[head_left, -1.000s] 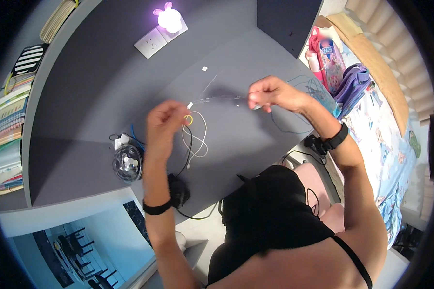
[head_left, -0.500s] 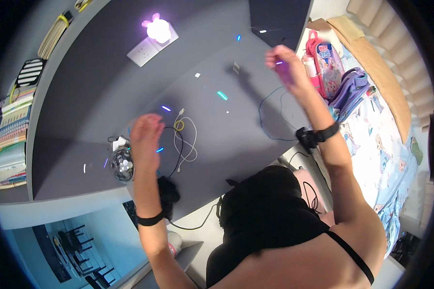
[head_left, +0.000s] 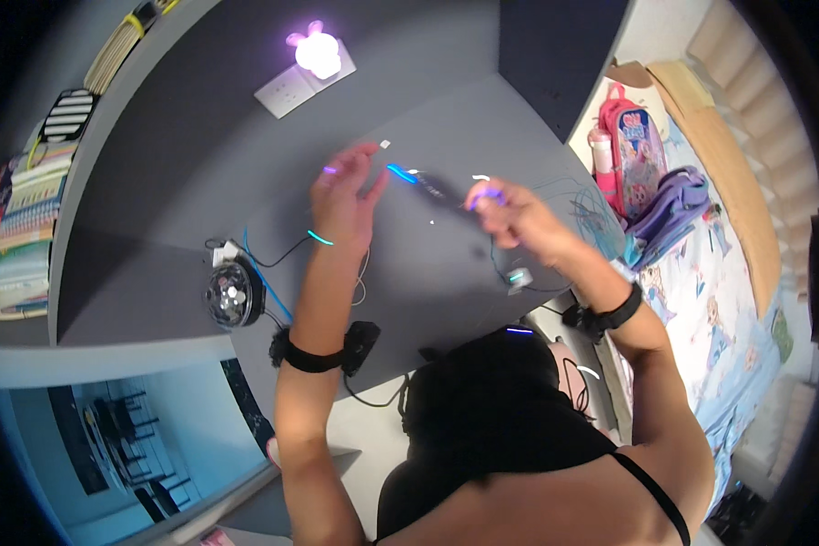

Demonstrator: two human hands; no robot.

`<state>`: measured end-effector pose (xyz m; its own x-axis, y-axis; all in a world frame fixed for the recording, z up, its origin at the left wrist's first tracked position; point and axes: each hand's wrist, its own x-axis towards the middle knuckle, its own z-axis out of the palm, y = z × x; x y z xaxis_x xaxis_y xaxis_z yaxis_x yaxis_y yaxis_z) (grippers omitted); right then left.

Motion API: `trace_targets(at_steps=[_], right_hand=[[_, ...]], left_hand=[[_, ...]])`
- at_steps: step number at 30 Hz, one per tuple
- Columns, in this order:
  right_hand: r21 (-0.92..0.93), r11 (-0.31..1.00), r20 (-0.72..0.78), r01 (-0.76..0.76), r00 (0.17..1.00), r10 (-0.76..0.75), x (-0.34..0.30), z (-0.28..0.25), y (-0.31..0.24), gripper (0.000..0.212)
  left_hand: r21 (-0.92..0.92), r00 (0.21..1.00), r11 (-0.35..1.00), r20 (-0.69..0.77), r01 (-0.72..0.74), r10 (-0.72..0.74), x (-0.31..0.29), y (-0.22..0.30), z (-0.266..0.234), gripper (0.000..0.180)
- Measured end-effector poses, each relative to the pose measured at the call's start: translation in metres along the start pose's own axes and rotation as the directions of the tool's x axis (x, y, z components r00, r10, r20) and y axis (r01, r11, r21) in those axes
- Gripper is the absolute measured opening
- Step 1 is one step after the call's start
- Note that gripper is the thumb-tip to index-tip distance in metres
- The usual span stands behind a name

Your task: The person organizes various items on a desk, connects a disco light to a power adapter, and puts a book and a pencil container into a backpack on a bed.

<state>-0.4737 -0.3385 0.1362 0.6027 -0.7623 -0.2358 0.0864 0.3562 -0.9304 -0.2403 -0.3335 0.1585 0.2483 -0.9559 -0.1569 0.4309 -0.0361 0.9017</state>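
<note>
Grey desk (head_left: 419, 296), thin strand (head_left: 432, 190) between left fingers (head_left: 378, 188) and right fingers (head_left: 499, 217)

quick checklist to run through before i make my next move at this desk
1. Left hand open: ok, thumb apart from the fingers, though blurred.
2. Right hand holding securely: cannot tell, fingers curled and any hold unclear.
3. White cable fully visible: not ok, the left forearm hides part of it.
4. Crystal-ball lamp away from both hands: ok.
5. Bunny-eared night light lit: ok.
6. Left black strap and right black strap on: ok.
</note>
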Motion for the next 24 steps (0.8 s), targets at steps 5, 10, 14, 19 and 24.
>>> trace_targets(at_steps=[5,10,14,19,24], right_hand=[[-0.223,0.970,-0.297,0.096,0.941,-0.161,0.066,-0.089,-0.048,0.021],[-0.442,0.893,-0.417,0.084,0.862,-0.288,0.180,-0.178,-0.065,0.018],[-0.904,0.380,-0.404,-0.194,0.680,-0.612,0.268,-0.295,-0.040,0.036],[-0.774,0.236,-0.620,-0.587,0.627,-0.472,0.327,-0.305,0.012,0.045],[-0.588,-0.332,-0.711,-0.738,0.667,-0.223,0.300,-0.406,-0.007,0.056]], left_hand=[[0.126,0.974,0.966,-0.045,0.226,-0.222,-0.023,-0.021,-0.052,0.027],[0.009,0.950,0.952,-0.068,0.307,-0.306,-0.082,-0.032,-0.094,0.019],[-0.007,0.932,0.963,-0.250,0.271,-0.264,-0.127,-0.028,-0.134,0.018],[0.035,0.809,0.971,-0.561,0.237,-0.177,-0.187,-0.027,-0.188,0.016],[0.045,0.848,0.975,-0.504,0.216,-0.165,-0.165,-0.032,-0.227,0.015]])
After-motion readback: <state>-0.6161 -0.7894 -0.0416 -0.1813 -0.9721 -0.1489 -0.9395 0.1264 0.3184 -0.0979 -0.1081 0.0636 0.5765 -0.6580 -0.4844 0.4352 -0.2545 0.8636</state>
